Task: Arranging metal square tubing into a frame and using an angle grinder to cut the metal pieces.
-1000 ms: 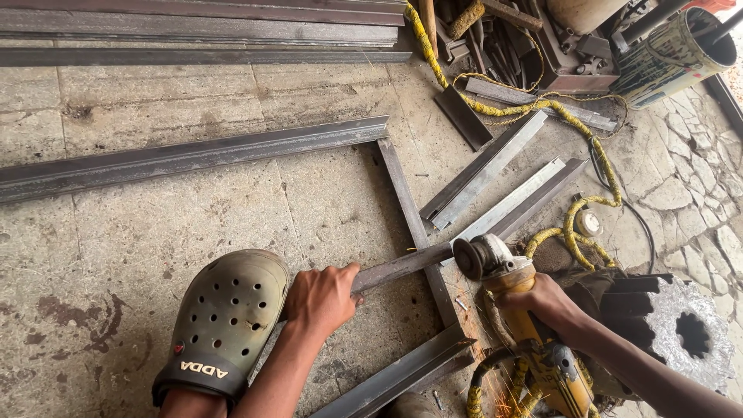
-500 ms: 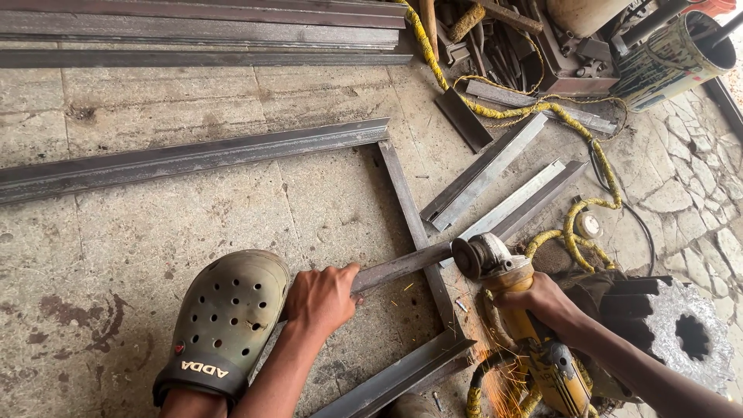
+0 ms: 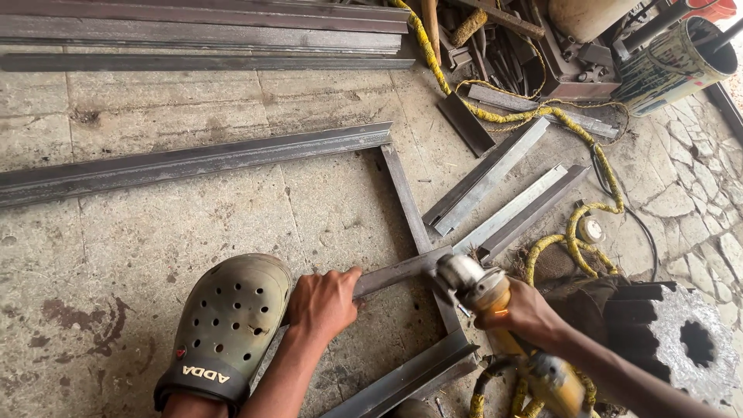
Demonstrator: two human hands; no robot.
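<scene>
On steel bar (image 3: 395, 272), left hand (image 3: 321, 303) clamped.

A metalworking or welding workshop, with the work done on the ground. The concrete floor (image 3: 155, 224) is stained and gritty. Long steel angle bars (image 3: 193, 35) lie stacked along the top of the frame, with shorter cut lengths (image 3: 484, 182) at centre right. A yellow braided cable (image 3: 573, 131) snakes across the upper right towards an angle grinder (image 3: 484, 290) at lower centre. A heap of scrap iron and tools (image 3: 495, 46) fills the top, beside a tin bucket (image 3: 673, 66).
</scene>
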